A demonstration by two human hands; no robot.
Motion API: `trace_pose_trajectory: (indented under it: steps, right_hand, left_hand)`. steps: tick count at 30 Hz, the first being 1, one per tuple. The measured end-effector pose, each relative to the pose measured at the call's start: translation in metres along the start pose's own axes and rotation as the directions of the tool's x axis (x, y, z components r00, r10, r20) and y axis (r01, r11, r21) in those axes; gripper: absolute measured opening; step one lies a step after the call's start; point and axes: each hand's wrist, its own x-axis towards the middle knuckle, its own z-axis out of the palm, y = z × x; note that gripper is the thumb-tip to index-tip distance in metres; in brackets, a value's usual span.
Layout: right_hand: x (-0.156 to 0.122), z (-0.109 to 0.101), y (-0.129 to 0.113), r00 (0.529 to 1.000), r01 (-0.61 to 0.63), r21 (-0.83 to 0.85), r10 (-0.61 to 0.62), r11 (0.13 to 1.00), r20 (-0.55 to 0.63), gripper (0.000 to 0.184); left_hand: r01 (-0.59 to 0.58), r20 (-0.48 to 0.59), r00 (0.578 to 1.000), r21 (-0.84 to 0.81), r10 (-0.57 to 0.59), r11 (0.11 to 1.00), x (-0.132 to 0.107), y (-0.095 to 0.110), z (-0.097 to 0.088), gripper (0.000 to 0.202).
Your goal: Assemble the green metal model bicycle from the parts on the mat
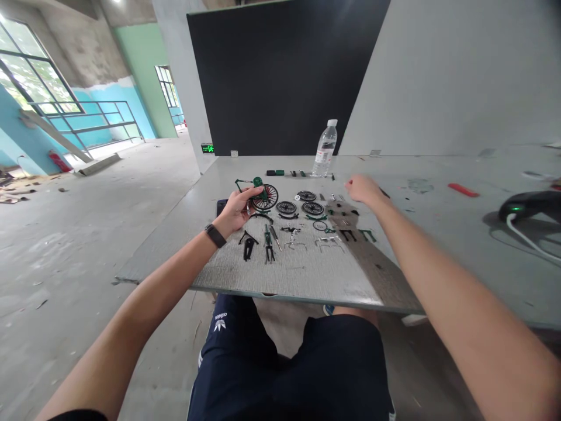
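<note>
The left hand (239, 211) was closed on a green frame piece (258, 182) over the bench's (324, 286) left side, a spoked wheel (272, 197) against it, joined or not unclear; the right hand (363, 189), curled toward the far edge, hid any hold. Nearer the front edge, three loose wheels (286, 207), a fork (269, 255) and small fittings (290, 230) apparently remained unfitted.

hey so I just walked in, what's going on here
A person's left hand holds a green piece with a spoked wheel. The right hand is over the table near small loose parts; whether it grips anything is unclear. Three more wheels, a screwdriver and a forked piece lie there, with a bottle farther back.
</note>
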Motion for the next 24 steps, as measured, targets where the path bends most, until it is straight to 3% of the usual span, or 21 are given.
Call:
trace_pose_trajectory:
  steps: [3,5,7,10,14,16,19,24]
  right_hand:
    - [-0.022,-0.009,-0.026,0.992,0.127,0.131,-0.125,0.983,-0.019,0.026]
    - [-0.045,-0.014,-0.047,0.958,0.281,0.389,-0.284,0.877,-0.053,0.025]
    - [-0.07,-0.014,-0.068,0.903,0.388,0.526,-0.426,0.757,-0.054,0.021]
    - [-0.104,-0.008,-0.097,0.824,0.45,0.606,-0.566,0.656,0.001,0.016]
    - [-0.129,0.01,-0.123,0.772,0.471,0.64,-0.635,0.608,0.036,0.011]
    - [-0.134,0.02,-0.132,0.769,0.45,0.676,-0.638,0.583,0.039,0.011]
    - [-0.14,0.03,-0.138,0.801,0.36,0.786,-0.599,0.503,0.017,0.019]
    - [-0.148,0.029,-0.14,0.832,0.289,0.865,-0.555,0.411,-0.014,0.022]
  left_hand:
    - [0.004,-0.008,1.0,0.0,-0.004,1.0,0.0,0.001,0.0,0.015]
    - [0.002,-0.01,1.0,0.001,-0.002,1.0,0.001,0.002,0.0,0.015]
    - [-0.006,-0.01,1.0,0.004,0.006,1.0,0.002,0.002,-0.001,0.016]
    - [-0.033,0.007,0.999,-0.005,0.033,0.999,0.002,0.002,-0.001,0.018]
    - [-0.056,0.035,0.998,-0.039,0.057,0.998,0.001,0.001,0.001,0.016]
    - [-0.068,0.055,0.996,-0.052,0.07,0.996,0.0,0.001,0.003,0.015]
    - [-0.086,0.081,0.993,-0.042,0.089,0.995,-0.001,0.001,0.004,0.016]
    - [-0.102,0.122,0.987,-0.014,0.102,0.995,-0.001,-0.001,0.004,0.016]
